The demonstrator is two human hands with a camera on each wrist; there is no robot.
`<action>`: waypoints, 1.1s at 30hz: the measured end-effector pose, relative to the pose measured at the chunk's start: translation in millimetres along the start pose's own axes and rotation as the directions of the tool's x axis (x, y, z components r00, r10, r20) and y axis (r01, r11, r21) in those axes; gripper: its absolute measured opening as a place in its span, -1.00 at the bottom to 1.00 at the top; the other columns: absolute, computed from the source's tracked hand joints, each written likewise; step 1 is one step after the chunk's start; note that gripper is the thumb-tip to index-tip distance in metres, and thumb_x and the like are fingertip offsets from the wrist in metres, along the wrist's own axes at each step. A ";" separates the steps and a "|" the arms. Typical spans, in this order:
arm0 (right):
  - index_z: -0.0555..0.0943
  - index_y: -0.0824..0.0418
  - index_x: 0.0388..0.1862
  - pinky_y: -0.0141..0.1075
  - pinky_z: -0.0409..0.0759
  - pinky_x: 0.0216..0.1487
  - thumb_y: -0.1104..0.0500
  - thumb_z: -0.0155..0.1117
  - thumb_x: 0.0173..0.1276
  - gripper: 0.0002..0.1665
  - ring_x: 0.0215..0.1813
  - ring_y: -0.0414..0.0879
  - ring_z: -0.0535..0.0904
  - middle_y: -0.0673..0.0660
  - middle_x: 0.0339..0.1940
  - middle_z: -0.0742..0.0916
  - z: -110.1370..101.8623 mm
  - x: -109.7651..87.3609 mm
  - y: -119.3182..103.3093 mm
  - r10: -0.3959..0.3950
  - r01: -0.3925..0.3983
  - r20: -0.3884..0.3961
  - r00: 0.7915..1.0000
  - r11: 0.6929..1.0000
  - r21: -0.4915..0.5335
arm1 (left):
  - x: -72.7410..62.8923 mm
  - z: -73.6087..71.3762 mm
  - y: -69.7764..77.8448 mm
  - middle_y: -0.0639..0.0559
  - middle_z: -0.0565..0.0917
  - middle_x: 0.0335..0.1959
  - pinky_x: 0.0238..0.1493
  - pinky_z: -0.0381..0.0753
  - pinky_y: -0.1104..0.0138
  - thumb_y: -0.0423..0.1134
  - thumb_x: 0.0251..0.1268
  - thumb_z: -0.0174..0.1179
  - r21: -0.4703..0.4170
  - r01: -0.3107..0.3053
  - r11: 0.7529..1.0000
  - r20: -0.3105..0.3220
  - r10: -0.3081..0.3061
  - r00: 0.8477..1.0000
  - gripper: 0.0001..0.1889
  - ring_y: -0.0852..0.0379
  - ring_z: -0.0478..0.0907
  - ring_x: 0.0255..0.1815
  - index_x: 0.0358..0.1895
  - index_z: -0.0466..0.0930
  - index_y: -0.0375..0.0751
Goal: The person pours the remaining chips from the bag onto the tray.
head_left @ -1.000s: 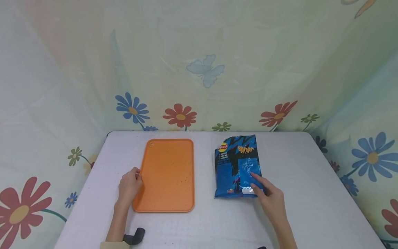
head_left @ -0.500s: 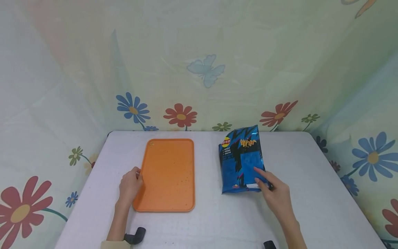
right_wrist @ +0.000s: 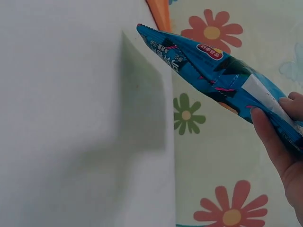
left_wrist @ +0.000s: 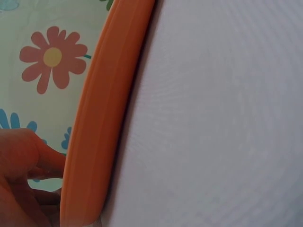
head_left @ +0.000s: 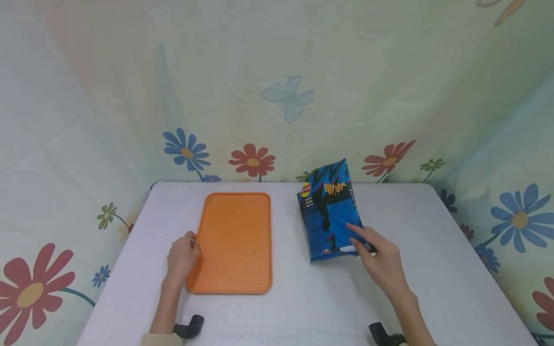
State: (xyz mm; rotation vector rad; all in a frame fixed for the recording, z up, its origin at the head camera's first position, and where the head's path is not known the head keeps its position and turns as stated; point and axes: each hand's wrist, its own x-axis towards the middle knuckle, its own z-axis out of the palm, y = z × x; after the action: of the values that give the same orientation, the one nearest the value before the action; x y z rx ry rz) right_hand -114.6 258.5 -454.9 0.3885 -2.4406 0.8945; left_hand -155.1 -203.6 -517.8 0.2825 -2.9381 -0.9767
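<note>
The table runs out of the head view at the bottom, so its near edge is cut off. The left hand bends its fingers over the left rim of the orange tray; its fingertips are hidden behind the tray's wall. The right hand pinches a blue snack bag at its lower right, covering that corner; some of its fingers are behind the bag, and the right wrist view cuts off the hand.

The tray lies near the table's far left corner, inside the far edge. Bare tabletop separates tray and bag, and more stretches toward the right edge. The bag is held tilted above the table, right of the tray, its top overlapping the far edge from the head view. It is wrinkled, blue and black, with a red-and-yellow logo, a white strip near the bottom and lettering too small to read.
</note>
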 end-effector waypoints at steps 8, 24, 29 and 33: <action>0.71 0.20 0.19 -0.71 0.50 -0.21 0.57 0.48 0.09 -0.35 -0.25 0.02 0.74 0.21 -0.07 0.81 1.5 13.5 -7.8 -0.119 0.119 0.017 0.993 0.993 0.000 | -1.1 -1.1 2.3 -0.20 0.69 -0.38 -0.55 0.44 0.32 -0.43 0.42 0.11 -0.001 0.005 1.000 -0.001 -0.005 1.000 -0.72 0.08 0.50 -0.57 0.11 0.57 -0.50; 0.72 0.23 0.15 -0.31 0.73 -0.26 0.58 0.47 0.09 -0.39 -0.21 -0.03 0.78 0.21 -0.02 0.79 7.8 44.5 -31.1 -0.316 0.317 0.116 0.942 0.948 0.011 | 1.5 -0.1 -1.5 -0.21 0.69 -0.34 -0.53 0.46 0.31 -0.42 0.44 0.11 0.002 0.015 1.000 0.018 -0.015 1.000 -0.70 0.08 0.50 -0.54 0.14 0.54 -0.49; 0.74 0.19 0.13 -0.28 0.73 -0.32 0.55 0.47 0.12 -0.42 -0.21 -0.03 0.78 0.20 0.00 0.80 8.3 54.5 -40.1 -0.354 0.357 0.154 0.922 0.934 0.010 | 1.5 -0.3 -1.7 -0.22 0.70 -0.35 -0.54 0.46 0.32 -0.44 0.43 0.11 0.000 0.006 1.000 0.021 -0.006 1.000 -0.71 0.09 0.51 -0.56 0.13 0.55 -0.51; 0.74 0.18 0.13 -0.35 0.68 -0.39 0.55 0.48 0.10 -0.40 -0.24 -0.03 0.77 0.21 0.01 0.79 11.4 61.4 -45.6 -0.395 0.399 0.173 0.902 0.917 0.014 | 1.2 -0.9 -1.4 -0.22 0.70 -0.37 -0.56 0.45 0.33 -0.44 0.44 0.10 -0.005 0.003 1.000 0.021 -0.003 1.000 -0.70 0.10 0.50 -0.58 0.14 0.56 -0.52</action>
State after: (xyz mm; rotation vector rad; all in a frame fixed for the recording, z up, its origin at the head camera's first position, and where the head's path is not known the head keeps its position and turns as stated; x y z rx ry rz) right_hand -150.4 211.6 -404.9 0.9529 -2.3898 0.6768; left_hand -156.0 -205.5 -518.0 0.2781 -2.9543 -0.9934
